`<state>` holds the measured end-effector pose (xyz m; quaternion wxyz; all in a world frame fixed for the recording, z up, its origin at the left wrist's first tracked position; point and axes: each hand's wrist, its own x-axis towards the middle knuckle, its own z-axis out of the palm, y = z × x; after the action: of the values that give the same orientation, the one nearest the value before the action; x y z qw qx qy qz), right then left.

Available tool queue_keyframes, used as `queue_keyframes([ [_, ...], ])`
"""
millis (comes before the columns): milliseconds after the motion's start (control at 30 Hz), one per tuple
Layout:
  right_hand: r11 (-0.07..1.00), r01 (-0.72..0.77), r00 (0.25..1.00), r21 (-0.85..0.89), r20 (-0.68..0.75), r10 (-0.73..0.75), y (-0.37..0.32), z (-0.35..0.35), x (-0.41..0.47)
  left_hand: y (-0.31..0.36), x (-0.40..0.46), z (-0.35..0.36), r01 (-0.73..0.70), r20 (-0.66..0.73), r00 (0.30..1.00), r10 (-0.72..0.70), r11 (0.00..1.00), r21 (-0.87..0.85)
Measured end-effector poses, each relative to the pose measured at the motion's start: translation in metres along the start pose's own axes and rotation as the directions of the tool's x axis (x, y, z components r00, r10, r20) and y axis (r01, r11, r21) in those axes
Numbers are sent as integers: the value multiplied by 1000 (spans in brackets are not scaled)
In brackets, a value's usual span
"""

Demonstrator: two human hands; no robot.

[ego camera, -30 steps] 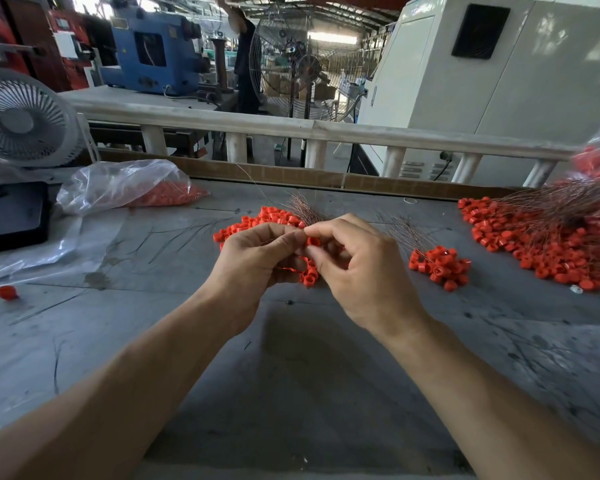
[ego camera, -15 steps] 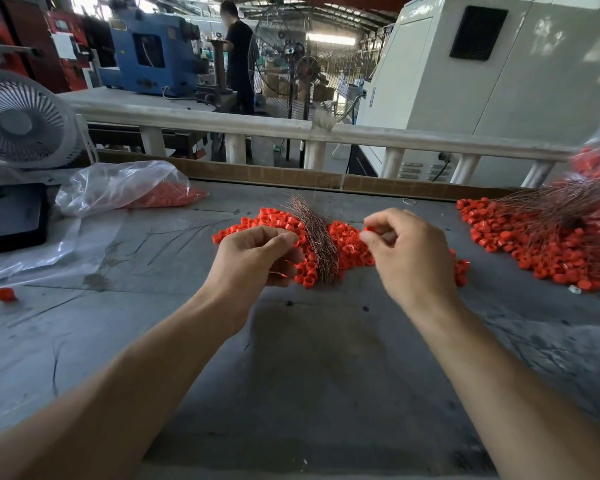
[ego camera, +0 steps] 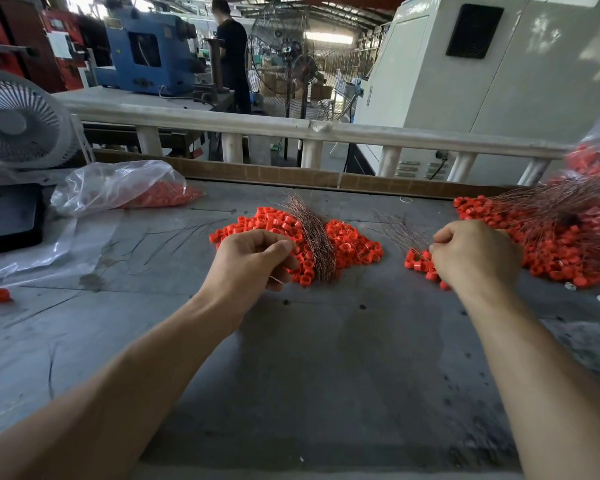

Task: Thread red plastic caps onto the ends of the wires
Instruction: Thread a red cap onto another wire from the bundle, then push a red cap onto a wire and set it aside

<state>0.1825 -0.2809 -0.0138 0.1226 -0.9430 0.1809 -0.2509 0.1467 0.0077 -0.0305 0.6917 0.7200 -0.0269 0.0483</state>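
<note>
On the workbench (ego camera: 309,375) before you, your left hand (ego camera: 248,259) rests at the near edge of the middle pile of caps (ego camera: 354,245), with a wire bundle (ego camera: 314,237) lying across it. Your right hand (ego camera: 475,258) sits on a small cluster of capped wires (ego camera: 418,263), left of the big heap of capped wires (ego camera: 551,237). A bag of caps (ego camera: 118,187) lies far left, before the desk fan (ego camera: 18,121)

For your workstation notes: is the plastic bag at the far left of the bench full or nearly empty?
Nearly empty. The bag lies slumped and crumpled on the bench, with red caps only in its right end.
</note>
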Motion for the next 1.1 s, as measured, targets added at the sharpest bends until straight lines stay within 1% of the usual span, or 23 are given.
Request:
queue_keyframes([
  [67, 999, 39, 999, -13, -34, -39, -3, -1, -2, -2, 1, -1, 2, -13, 1000, -1, 1000, 18],
  [100, 996, 84, 995, 29, -54, -82, -6, -1, -4, -2, 2, -1, 1, -20, 1000, 0, 1000, 31],
  [133, 985, 134, 990, 107, -57, -129, -11, -1, -6, -3, 2, -1, -2, -26, 1000, 3, 999, 46],
  [200, 934, 193, 979, 301, 8, -204, -24, 2, -14, -4, 3, -1, -12, -39, 999, 15, 997, 80],
  [233, 909, 202, 970, 365, 55, -237, -31, 4, -19, -5, 3, -2, -19, -44, 999, 24, 995, 102],
  [333, 867, 244, 930, 434, 147, -336, -48, 16, -36, -7, 4, -1, -58, -37, 997, 67, 979, 196],
  [400, 868, 259, 926, 423, 147, -348, -54, 24, -41, -7, 4, -1, -92, -24, 995, 101, 962, 258],
  [533, 940, 235, 964, 249, 64, -258, -59, 35, -41, -8, 3, 0, -120, -11, 991, 131, 938, 324],
  [600, 954, 212, 973, 211, 49, -227, -61, 40, -41, -8, 3, 1, -122, -10, 991, 132, 937, 328],
  [700, 958, 210, 975, 194, 33, -220, -64, 45, -40, -7, 3, 1, -125, -7, 991, 135, 936, 328],
  [833, 951, 253, 967, 178, -15, -254, -67, 47, -40, -8, 3, 1, -131, -1, 990, 139, 937, 325],
  [1100, 949, 249, 966, 194, 20, -258, -68, 44, -41, -10, 3, 1, -136, 16, 990, 138, 944, 301],
])
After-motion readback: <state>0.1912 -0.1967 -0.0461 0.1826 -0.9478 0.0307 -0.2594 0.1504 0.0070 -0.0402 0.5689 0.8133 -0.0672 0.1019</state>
